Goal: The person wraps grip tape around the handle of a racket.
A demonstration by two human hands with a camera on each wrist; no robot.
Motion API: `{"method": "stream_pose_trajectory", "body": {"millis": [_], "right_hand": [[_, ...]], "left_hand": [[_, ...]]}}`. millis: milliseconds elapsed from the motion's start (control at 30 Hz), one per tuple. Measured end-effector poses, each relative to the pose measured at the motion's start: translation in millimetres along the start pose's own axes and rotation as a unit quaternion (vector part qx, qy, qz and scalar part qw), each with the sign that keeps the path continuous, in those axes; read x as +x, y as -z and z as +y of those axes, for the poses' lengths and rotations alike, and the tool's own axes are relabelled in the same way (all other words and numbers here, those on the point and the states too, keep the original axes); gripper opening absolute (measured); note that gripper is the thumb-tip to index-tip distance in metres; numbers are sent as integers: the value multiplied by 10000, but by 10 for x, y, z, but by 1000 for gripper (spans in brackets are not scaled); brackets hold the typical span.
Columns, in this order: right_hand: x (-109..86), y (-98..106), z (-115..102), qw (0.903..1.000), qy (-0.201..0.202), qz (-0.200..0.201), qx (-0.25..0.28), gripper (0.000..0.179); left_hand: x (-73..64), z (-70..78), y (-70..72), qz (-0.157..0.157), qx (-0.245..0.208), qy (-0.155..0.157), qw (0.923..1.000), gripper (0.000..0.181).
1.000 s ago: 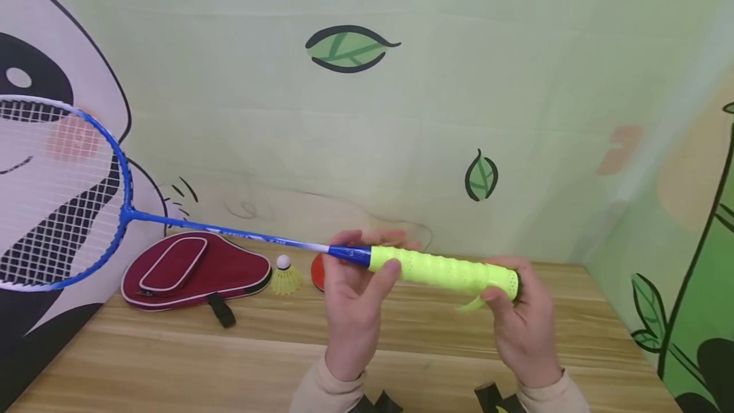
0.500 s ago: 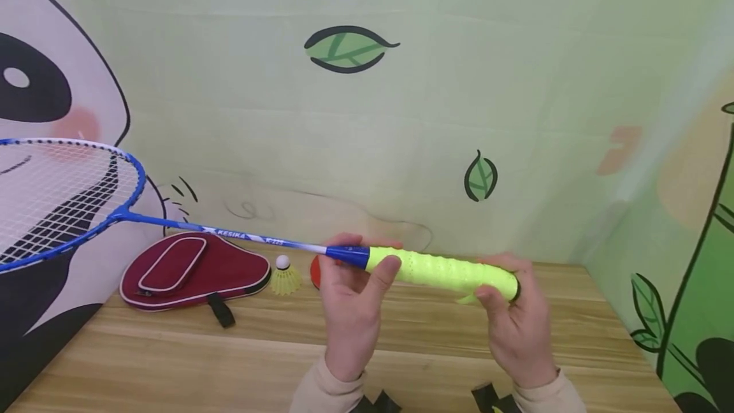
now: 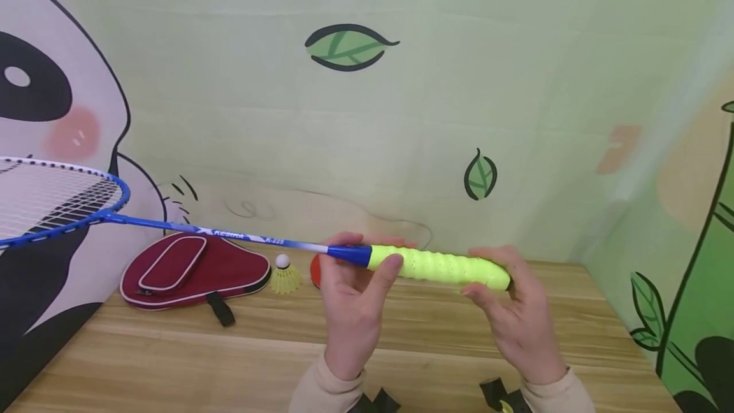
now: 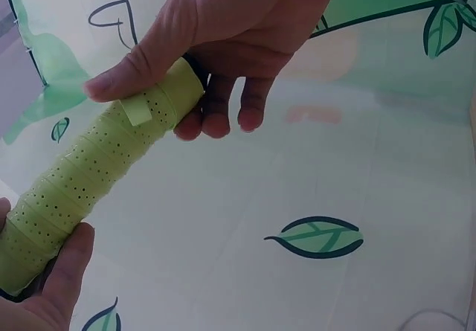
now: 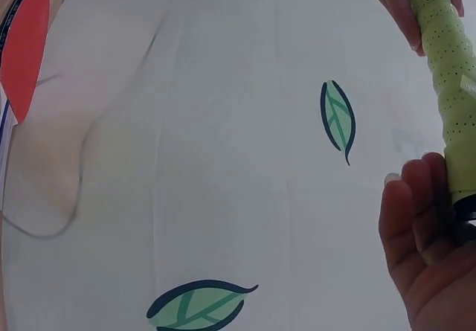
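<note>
A blue badminton racket (image 3: 223, 232) is held in the air, its strung head (image 3: 63, 199) running off the left edge of the head view. Yellow-green perforated overgrip tape (image 3: 436, 268) covers its handle in overlapping turns. My left hand (image 3: 355, 304) holds the upper handle beside the blue cone, thumb along the tape. At the butt end, my right hand (image 3: 518, 317) holds the handle between thumb and fingers. A short tape flap (image 4: 137, 111) sticks out near the right thumb in the left wrist view. The dark butt cap (image 5: 465, 208) shows in the right wrist view.
On the wooden table (image 3: 201, 362) lie a maroon racket case (image 3: 229, 273) and a yellow shuttlecock (image 3: 285, 276). A red table tennis paddle (image 5: 26, 52) is mostly hidden behind the left hand in the head view. A printed cloth backdrop (image 3: 401, 120) stands behind.
The racket has rolled about its shaft, so its head appears flatter and the lettering shows. The right hand has shifted slightly at the butt end; the left hand stays nearly in place.
</note>
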State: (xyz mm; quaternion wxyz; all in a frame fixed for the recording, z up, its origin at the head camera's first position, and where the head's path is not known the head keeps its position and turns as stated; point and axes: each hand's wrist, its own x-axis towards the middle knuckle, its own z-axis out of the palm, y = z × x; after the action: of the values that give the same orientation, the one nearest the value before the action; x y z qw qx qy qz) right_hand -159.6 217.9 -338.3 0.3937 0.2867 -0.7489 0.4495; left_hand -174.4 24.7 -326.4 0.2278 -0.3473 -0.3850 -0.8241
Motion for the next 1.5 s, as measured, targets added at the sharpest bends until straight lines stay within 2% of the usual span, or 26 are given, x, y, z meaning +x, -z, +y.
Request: {"method": "stream_pose_trajectory", "body": {"millis": [100, 233, 433, 600, 800, 933, 1000, 1100, 1233, 1333, 1500], "right_hand": [[19, -12, -9, 9997, 249, 12, 52, 49], [34, -32, -23, 9986, 522, -6, 132, 44], [21, -44, -26, 9979, 439, -289, 371, 33], [33, -39, -51, 9971, 465, -347, 494, 33], [98, -71, -144, 9946, 986, 24, 316, 41], [101, -134, -89, 9889, 1417, 441, -53, 43], [96, -154, -72, 9869, 1491, 569, -242, 44], [70, -135, -53, 9901, 1250, 504, -398, 44], [26, -74, -41, 9981, 548, 175, -238, 28], [11, -57, -40, 9996, 245, -111, -56, 22], [21, -84, -22, 9978, 534, -352, 176, 32]], "left_hand": [[-3, 4, -5, 103, -5, 100, 9999, 43], [-6, 6, -10, 229, 53, 188, 9995, 42], [-9, 4, -17, 364, 206, 196, 9989, 41], [-5, -1, -12, 461, 190, 202, 9986, 41], [-3, 17, -20, 665, 280, 211, 9972, 41], [-14, 10, -29, 896, 350, 337, 9948, 42], [-20, 0, -29, 972, 397, 387, 9937, 43], [-22, -9, -20, 740, 281, 381, 9961, 42], [-18, 2, -12, 399, 178, 370, 9984, 39], [-15, 10, -14, 565, 300, 379, 9972, 37], [-5, 15, -21, 941, 296, 482, 9940, 37]]}}
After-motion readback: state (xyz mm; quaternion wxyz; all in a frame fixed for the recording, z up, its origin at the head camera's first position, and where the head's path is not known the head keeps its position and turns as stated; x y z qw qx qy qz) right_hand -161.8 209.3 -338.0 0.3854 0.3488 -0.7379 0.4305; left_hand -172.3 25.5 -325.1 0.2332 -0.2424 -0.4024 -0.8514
